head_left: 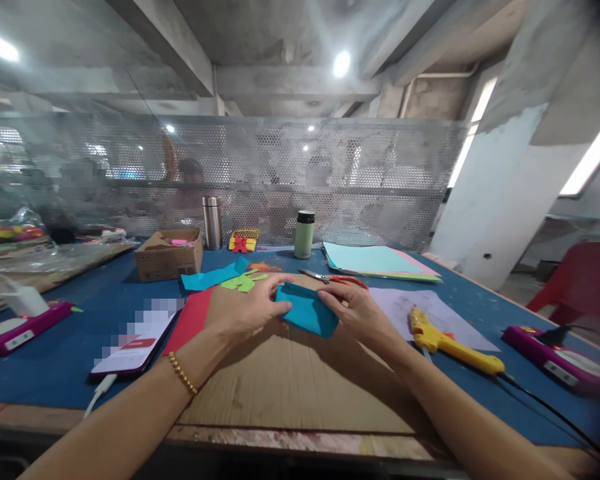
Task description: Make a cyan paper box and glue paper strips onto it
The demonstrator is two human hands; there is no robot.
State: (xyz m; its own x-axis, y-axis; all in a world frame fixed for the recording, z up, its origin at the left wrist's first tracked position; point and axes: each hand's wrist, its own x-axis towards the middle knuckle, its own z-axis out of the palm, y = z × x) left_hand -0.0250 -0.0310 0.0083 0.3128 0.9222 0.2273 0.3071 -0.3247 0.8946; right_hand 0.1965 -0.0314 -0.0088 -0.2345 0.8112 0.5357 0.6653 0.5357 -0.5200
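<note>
Item: folded teal paper piece (307,310), held over the cardboard sheet (290,373). My left hand (250,310) and right hand (355,310) pinch its opposite edges. Step, apparently: creasing. Next: firm, even pressing. Glue gun (450,340) lies just right.

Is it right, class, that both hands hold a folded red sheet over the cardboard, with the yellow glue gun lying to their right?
Not quite: the head view shows the folded sheet is teal-blue, not red. Both the left hand and right hand hold it over the cardboard, glue gun to their right.
</note>
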